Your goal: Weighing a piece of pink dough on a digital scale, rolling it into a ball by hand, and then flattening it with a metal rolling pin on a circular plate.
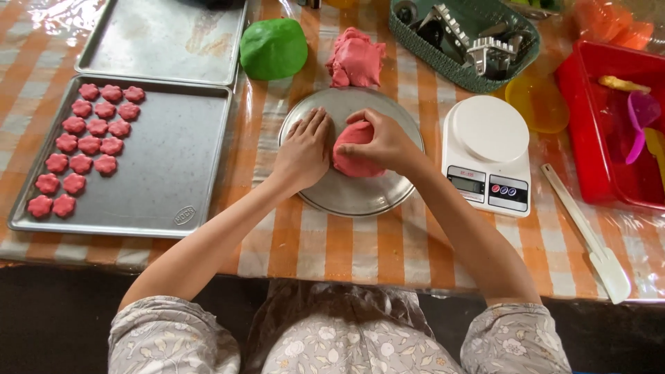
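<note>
A lump of pink dough (355,154) rests on a round metal plate (346,197) in the middle of the table. My right hand (383,140) curls over the lump's top and right side, gripping it. Flat on the plate, my left hand (305,149) has its fingers together, pressed against the lump's left side. Behind the plate lie a second pink dough mass (355,59) and a green dough ball (273,48).
A metal baking tray (166,173) at the left holds several pink flower-shaped pieces (83,145); another tray (166,38) lies behind it. A white kitchen scale (487,154), white spatula (589,239), red bin (589,152), yellow lid (539,104) and green basket of cutters (460,34) stand at the right.
</note>
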